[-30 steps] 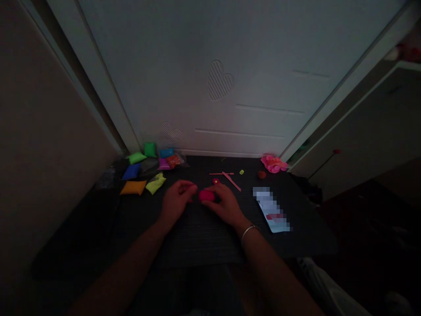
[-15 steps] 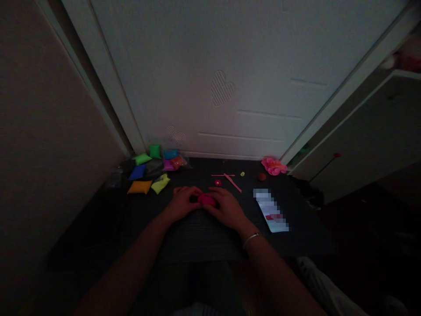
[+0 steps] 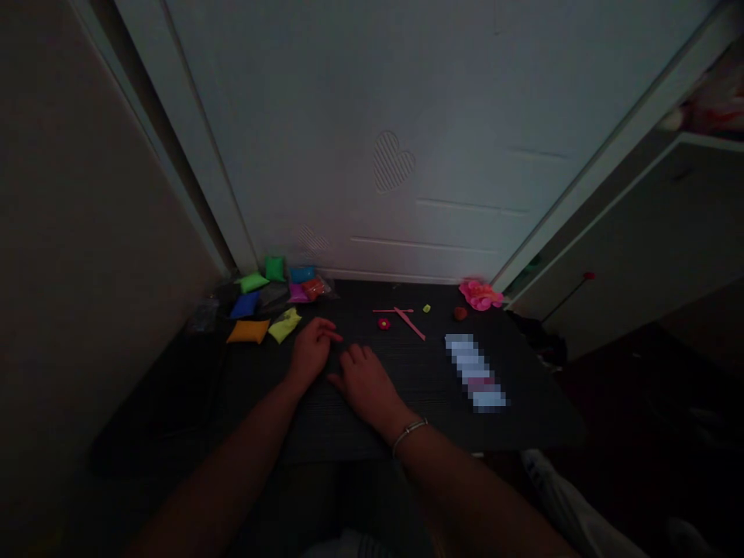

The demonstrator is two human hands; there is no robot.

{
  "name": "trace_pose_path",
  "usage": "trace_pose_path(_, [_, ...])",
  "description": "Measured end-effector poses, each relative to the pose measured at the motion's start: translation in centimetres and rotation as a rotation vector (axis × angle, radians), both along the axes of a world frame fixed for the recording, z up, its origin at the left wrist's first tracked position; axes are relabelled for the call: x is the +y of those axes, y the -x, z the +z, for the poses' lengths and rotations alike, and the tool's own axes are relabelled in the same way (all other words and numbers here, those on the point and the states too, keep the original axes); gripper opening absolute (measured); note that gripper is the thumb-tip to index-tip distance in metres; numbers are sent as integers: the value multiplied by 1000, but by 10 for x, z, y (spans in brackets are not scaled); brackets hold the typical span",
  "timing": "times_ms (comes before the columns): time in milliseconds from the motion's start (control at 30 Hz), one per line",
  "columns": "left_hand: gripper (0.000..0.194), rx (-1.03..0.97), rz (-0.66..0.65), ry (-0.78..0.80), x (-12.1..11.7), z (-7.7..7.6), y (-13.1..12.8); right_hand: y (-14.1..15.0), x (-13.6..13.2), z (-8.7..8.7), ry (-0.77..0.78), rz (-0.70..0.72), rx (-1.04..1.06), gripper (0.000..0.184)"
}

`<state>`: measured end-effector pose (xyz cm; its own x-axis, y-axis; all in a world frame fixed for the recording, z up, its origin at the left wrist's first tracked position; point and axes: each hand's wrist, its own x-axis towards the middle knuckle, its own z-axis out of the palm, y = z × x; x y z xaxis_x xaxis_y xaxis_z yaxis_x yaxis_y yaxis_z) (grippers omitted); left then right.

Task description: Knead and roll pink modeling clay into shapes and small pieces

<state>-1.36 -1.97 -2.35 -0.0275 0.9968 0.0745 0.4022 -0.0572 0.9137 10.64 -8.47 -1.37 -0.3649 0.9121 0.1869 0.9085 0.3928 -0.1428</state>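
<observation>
My right hand lies palm down on the dark ribbed mat, fingers stretched out flat; a bracelet circles its wrist. The pink clay lump is not visible and may be hidden under this palm. My left hand rests on the mat just to the left, fingers loosely extended toward the right, nothing visible in them. A small red clay disc and thin pink sticks lie just beyond my hands.
Several coloured clay packets sit at the back left. A pink clay flower, a red ball and a yellow bit lie at the back right. A blurred card is right of my hands. A white door stands behind.
The pink lump held between my hands is out of sight. My right hand moved left and toward me and flattened on the mat. My left hand let go and shifted slightly left.
</observation>
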Motion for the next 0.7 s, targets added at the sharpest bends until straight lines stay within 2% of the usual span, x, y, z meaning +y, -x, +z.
trace_pose_path(100, [18, -166, 27, 13, -1, 0, -1, -2, 11, -1, 12, 65, 22, 25])
trace_pose_path(167, [17, -422, 8, 72, -4, 3, -3, -4, 18, 4, 38, 45, 101, 30])
trace_pose_path(233, [22, -712, -89, 198, -8, 8, -8, -2, 20, 12, 38, -19, 221, 32])
trace_pose_path(300, [37, -915, -255, 356, -13, 13, -14, 7, 13, 19, 9, -63, 340, 29])
trace_pose_path(333, [46, -972, -332, 416, -16, 15, -17, 14, 7, 22, -14, -71, 381, 29])
trace_pose_path(400, [57, -1033, -397, 463, -24, 16, -24, 29, -7, 28, -71, -57, 416, 38])
trace_pose_path(533, [50, -1132, -344, 360, -48, 12, -37, 45, -21, 42, -161, 25, 396, 60])
trace_pose_path(600, [56, -1190, -388, 375, -61, 12, -40, 40, -13, 49, -173, 16, 400, 60])
trace_pose_path(700, [59, -1237, -414, 467, -69, 22, -36, 23, 0, 51, -174, -15, 399, 50])
